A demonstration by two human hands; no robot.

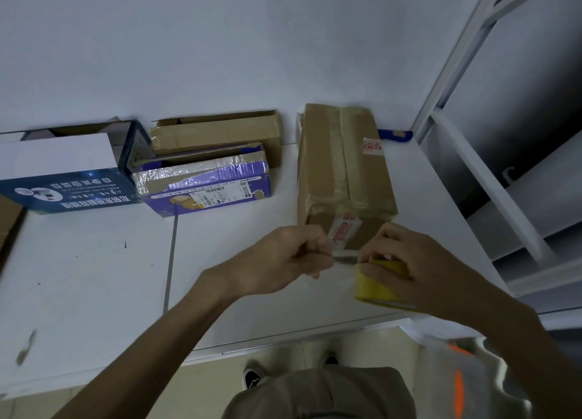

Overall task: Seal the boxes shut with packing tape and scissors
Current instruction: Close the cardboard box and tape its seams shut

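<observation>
My right hand (406, 261) grips a yellowish roll of packing tape (378, 288) just in front of a brown cardboard box (343, 169) whose top seam carries clear tape. My left hand (293, 261) pinches the free end of the tape, and a short clear strip (345, 259) stretches between both hands. A blue handle (395, 135), perhaps of the scissors, pokes out behind the brown box. Further left stand a purple box (208, 182), an open brown box (220, 132) behind it, and a blue-and-white box (66, 173) with its flap up.
The boxes stand on a white table (94, 277) against a white wall. A white metal frame (491, 173) runs along the table's right side. Another cardboard edge (8, 220) shows at the far left. Below the table's front edge I see my shoes on a tiled floor.
</observation>
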